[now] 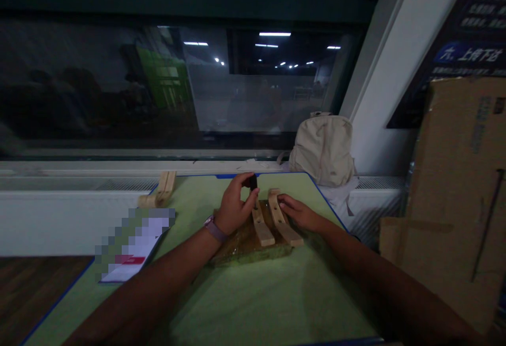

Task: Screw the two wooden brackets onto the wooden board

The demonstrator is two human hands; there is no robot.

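Two curved wooden pieces, the left one (263, 234) and the right one (290, 235), lie side by side on a brown block (237, 244) that looks wrapped in clear film. Small dark holes show in their faces. My left hand (233, 206) is closed, thumb and fingers pinching a small black-handled tool (253, 181) upright over the left piece's upper part; its lower end is hard to make out. At the right piece's outer edge, my right hand (298, 213) rests its outstretched fingertips against the wood, fingers slightly apart.
The block sits on a green table (253, 304) with a blue rim. More wooden pieces (164, 188) stand at its far left corner, near a booklet (136, 251). A beige backpack (324, 148) leans by the window; a large cardboard box (454, 193) stands on the right.
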